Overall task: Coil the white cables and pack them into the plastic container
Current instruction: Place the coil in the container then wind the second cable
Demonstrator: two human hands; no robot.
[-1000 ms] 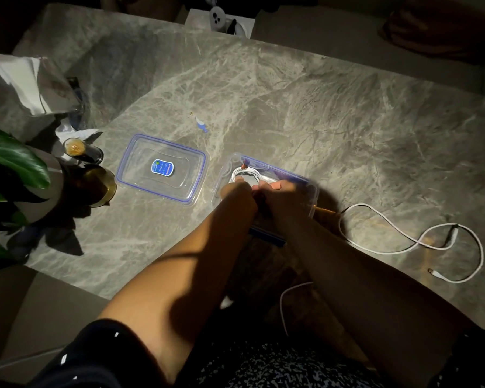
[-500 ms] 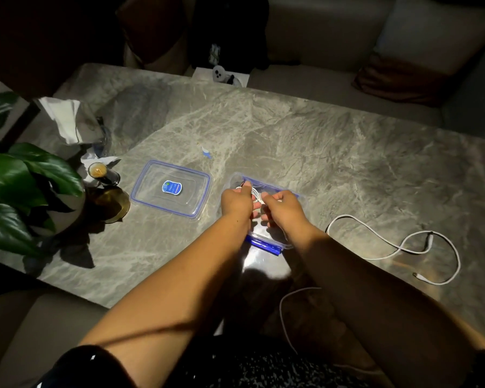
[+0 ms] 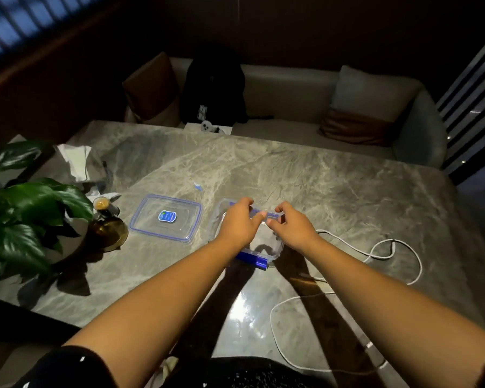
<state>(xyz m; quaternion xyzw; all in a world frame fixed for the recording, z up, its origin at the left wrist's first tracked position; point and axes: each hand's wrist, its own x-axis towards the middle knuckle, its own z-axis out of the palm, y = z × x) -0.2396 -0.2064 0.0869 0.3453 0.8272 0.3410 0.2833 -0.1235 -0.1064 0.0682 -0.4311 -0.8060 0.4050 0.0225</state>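
The clear plastic container point(image 3: 276, 252) with blue clips stands on the marble table, in the middle. Both my hands hover over its far half. My left hand point(image 3: 240, 219) and my right hand point(image 3: 291, 228) have curled fingers, and their tips meet on a short pale stretch of white cable point(image 3: 263, 213). The rest of that cable is hidden under my hands. A second white cable point(image 3: 389, 256) lies in loose loops on the table to the right. Another white cable point(image 3: 275, 331) curves along the near edge. The container's lid point(image 3: 167, 217) lies flat to the left.
A potted plant point(image 3: 25, 217), a small glass point(image 3: 101, 204) on a gold coaster and crumpled tissue point(image 3: 76, 161) crowd the table's left end. A small blue scrap point(image 3: 198, 187) lies beyond the lid. A sofa with cushions and a black bag stands behind the table.
The camera has tilted up, showing the sofa. My hands have risen from inside the container to its far half, still close together.
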